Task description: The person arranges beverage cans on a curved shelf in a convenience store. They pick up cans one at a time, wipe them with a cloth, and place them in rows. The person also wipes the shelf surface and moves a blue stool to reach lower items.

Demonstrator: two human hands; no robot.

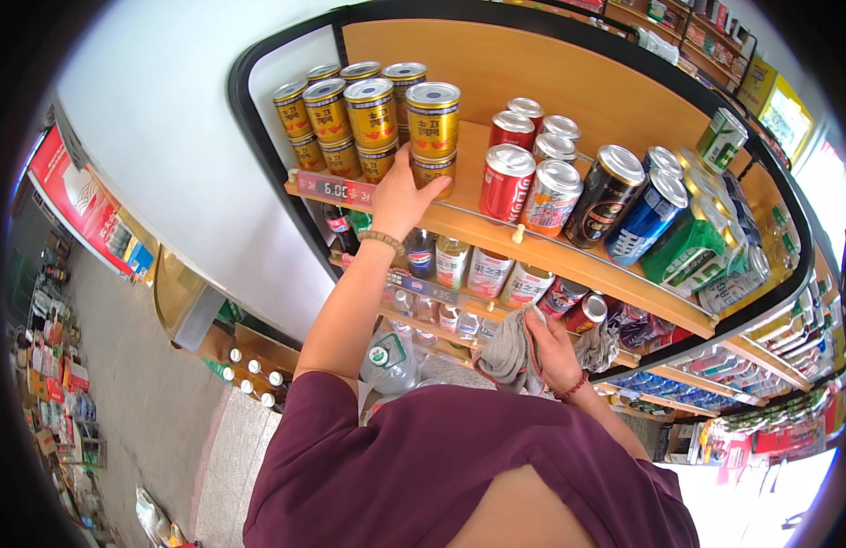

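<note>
Gold drink cans point(370, 113) stand two high at the left end of the wooden top shelf point(472, 147). My left hand point(405, 188) is around the lower can point(433, 172) of the front right stack, its thumb across the front and the fingers along the left side. Another gold can point(433, 122) rests upright on top of it. Lower and nearer my body, my right hand point(554, 348) grips a crumpled grey cloth point(510, 353) in front of the lower shelves. Part of the lower can is hidden by my thumb.
Red cans point(508, 181), an orange-and-white can point(551, 198), a black can point(604, 195) and a blue can point(645, 216) stand farther right. A thin metal rail point(488, 218) edges the shelf. Bottles point(490, 270) fill the shelf below. Brown bottles point(255, 377) stand on the left.
</note>
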